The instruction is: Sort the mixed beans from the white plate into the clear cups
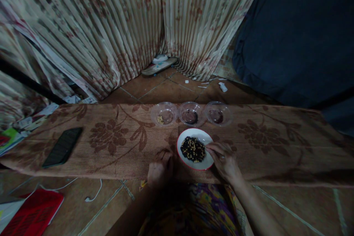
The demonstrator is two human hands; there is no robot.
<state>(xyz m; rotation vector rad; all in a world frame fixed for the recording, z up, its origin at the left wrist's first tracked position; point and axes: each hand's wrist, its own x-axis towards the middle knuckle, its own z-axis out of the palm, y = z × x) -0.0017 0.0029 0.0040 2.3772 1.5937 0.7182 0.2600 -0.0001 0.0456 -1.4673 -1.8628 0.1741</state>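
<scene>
A white plate with a red rim [203,164] holds a mixed heap of dark and pale yellow beans [193,149]. My right hand [224,158] reaches over the plate's right side, thumb and fingers pinched together by the heap. Whatever is between those fingertips is too small to make out. Left of the plate, my left hand [160,167] rests curled on the cloth, apart from the plate. Behind the plate stand three clear plastic bowls in a row. The left bowl [166,112] has some pale beans, the middle bowl [190,112] black ones, the right bowl [218,112] dark reddish ones.
A brown flowered cloth [265,162] covers the long, narrow table. A dark phone [63,146] lies at its left end, near papers. Beyond are striped curtains [132,25] and a skateboard [159,67] on the tiled floor. A red bag [38,210] and a white cable lie below left.
</scene>
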